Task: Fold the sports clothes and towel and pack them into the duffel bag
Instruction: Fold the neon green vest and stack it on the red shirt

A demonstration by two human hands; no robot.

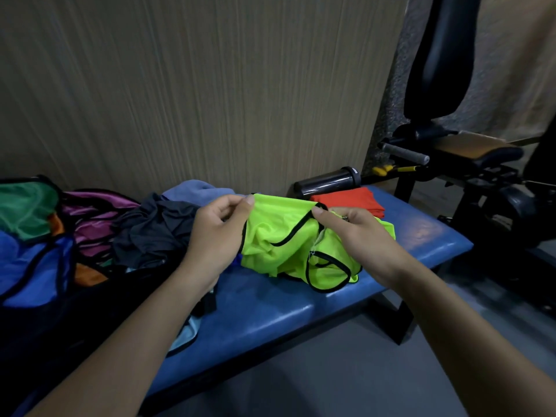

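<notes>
Both hands reach forward over the table (pixel 270 314), a blue padded bench. The left hand (pixel 215 236) pinches the upper edge of a neon yellow vest (pixel 279 233) between thumb and curled fingers; the right hand (pixel 358 236) pinches the same black-trimmed edge further right, so the vest is lifted at the top while its lower part lies crumpled on the table near the front edge. Just behind it, toward the far right corner, lies a folded red garment (pixel 355 198), with a dark bottle (pixel 328 182) on its side at the back edge. Left of the hands sits a crumpled dark grey garment (pixel 150 230), with a light blue towel (pixel 195 189) behind it and purple (pixel 90 218), blue (pixel 33 266) and green (pixel 25 209) clothes piled at the left end.
</notes>
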